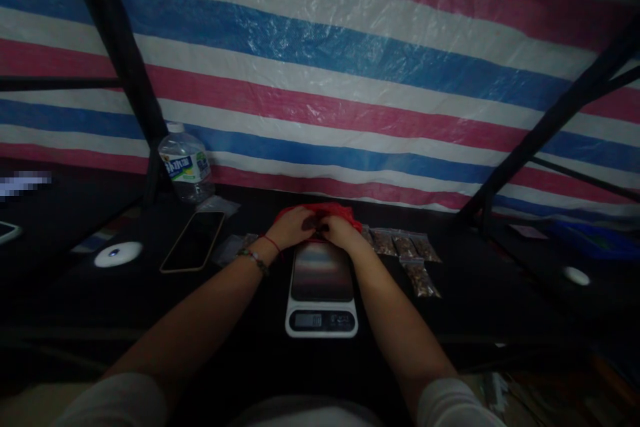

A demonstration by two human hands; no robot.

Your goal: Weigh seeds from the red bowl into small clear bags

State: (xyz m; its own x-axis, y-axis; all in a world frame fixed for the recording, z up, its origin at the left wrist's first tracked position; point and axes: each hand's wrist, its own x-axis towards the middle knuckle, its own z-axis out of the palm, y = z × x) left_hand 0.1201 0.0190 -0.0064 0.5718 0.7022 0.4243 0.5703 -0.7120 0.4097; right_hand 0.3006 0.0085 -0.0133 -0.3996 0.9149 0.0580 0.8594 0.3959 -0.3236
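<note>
Your sleeve is nearest; beyond the scale, left hand and right hand touch red plastic, grip unclear. Filled packets lie right of the scale; what's left, unclear.

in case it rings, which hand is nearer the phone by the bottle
Left. Your left hand is at the red bag, right of the phone; your right hand is there too, farther right.
</note>
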